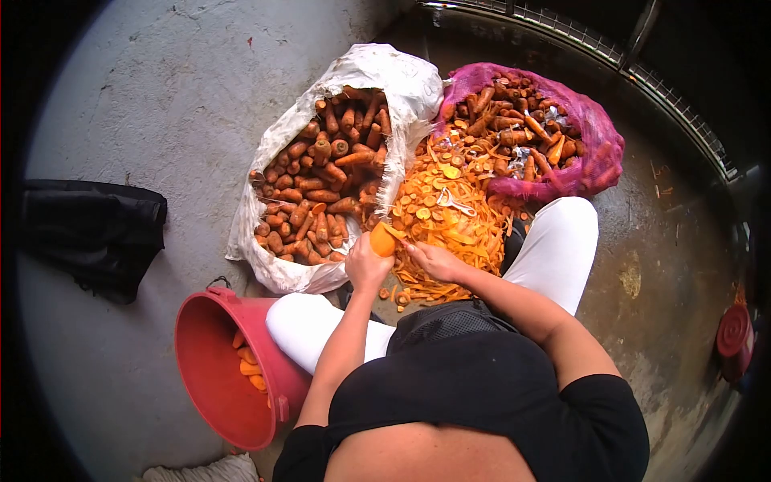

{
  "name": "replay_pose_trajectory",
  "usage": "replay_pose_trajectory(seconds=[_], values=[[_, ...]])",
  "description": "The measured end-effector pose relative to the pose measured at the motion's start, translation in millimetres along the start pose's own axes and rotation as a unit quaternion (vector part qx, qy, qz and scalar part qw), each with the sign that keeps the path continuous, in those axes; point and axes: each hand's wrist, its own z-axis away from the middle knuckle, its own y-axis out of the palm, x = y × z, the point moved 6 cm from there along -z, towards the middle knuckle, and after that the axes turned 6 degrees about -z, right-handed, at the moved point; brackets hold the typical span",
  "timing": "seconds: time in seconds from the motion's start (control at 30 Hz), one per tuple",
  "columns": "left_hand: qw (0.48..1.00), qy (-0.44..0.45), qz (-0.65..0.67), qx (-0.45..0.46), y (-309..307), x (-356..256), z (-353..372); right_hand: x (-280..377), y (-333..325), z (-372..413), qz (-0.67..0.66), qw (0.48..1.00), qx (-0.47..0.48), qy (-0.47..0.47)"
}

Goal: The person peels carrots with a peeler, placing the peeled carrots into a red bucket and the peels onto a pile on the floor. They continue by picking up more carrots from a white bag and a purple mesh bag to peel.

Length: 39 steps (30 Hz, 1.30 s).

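Head view: gripped orange carrot (383, 242) in left hand (369, 263), fingers closed, mid-frame. Had right hand (436, 262) just right of it, fingers curled; couldn't tell grip. Saw peel pile (438, 233) right of center, unpeeled carrots (321, 173) in white sack (389, 68) upper middle, red bucket (210, 361) lower left.

Grey floor (144, 104) bears white sack (373, 68), purple sack (598, 132), red bucket (205, 361), peelings (430, 245) (heaped).

A scuffed grey floor (177, 88) is lit brightly at left, while its darker, wet-looking right side is bordered by a mesh strip (683, 112) met by a dark bar (642, 32).
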Motion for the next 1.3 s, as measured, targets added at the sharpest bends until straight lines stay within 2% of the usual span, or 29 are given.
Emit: replay_pose_trajectory(seconds=[0.17, 0.27, 0.37, 0.47, 0.53, 0.67, 0.77, 0.87, 0.97, 1.07, 1.17, 1.3], values=[[0.998, 0.003, -0.055, -0.023, 2, 4, 2, 0, 3, -1, -0.001, 1.000, -0.014, -0.010], [0.988, -0.117, 0.051, 0.082, 3, 6, 5, -4, 5, -3, -0.016, 0.999, -0.023, -0.020], [0.989, -0.103, 0.032, 0.097, 4, 6, 4, 2, -1, 1, 0.005, 1.000, -0.005, 0.002], [0.972, -0.130, 0.076, 0.181, 6, 10, -1, 6, -3, 4, 0.003, 1.000, -0.005, 0.000], [0.961, -0.116, 0.154, 0.198, 17, 16, 2, 7, -5, 6, 0.000, 1.000, -0.017, -0.008], [0.916, -0.075, 0.295, 0.263, 44, 34, 2, -1, -2, 7, 0.022, 0.999, 0.025, -0.006], [0.872, -0.066, 0.373, 0.309, 36, 28, 1, 6, -3, 12, 0.035, 0.999, 0.031, -0.028], [0.839, -0.096, 0.423, 0.329, 30, 22, 4, 9, -5, 15, 0.044, 0.998, 0.034, -0.031], [0.852, -0.085, 0.419, 0.303, 38, 25, 5, 12, -10, 15, 0.032, 0.998, 0.036, -0.037], [0.954, -0.092, 0.183, 0.219, 14, 15, 6, 8, -7, 11, 0.019, 0.999, 0.029, -0.033], [0.971, -0.069, 0.145, 0.175, -1, 7, 6, 9, -6, 11, 0.013, 0.999, 0.016, -0.041], [0.895, -0.076, 0.352, 0.263, 16, 15, 7, 4, -5, 10, 0.033, 0.998, 0.022, -0.047]])
